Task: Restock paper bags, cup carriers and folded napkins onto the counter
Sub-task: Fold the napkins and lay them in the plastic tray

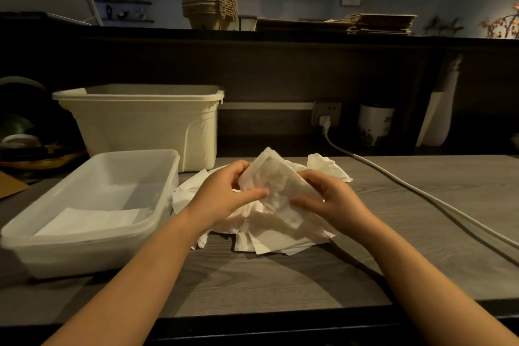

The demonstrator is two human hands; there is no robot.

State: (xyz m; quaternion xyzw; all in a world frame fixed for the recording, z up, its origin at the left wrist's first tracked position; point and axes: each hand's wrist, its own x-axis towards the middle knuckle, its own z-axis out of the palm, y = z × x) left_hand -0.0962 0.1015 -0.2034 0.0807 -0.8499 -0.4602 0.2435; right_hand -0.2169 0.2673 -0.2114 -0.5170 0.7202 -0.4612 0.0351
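Both hands hold one white napkin [276, 177] above a loose pile of napkins [269, 236] on the grey wooden table. My left hand [224, 191] pinches its left edge and my right hand [331, 202] grips its right side. To the left a clear plastic tray [157, 222] holds a folded napkin [90, 220] lying flat. On the raised dark counter behind stand a stack of brown cup carriers [209, 0] and flat paper bags [379, 22].
A cream plastic bin [146, 121] stands behind the tray. A white power cable [421, 194] runs from a wall socket [327, 114] diagonally across the table's right side. A ceramic jar [375, 125] sits at the back right. The counter's front panel rises behind the table.
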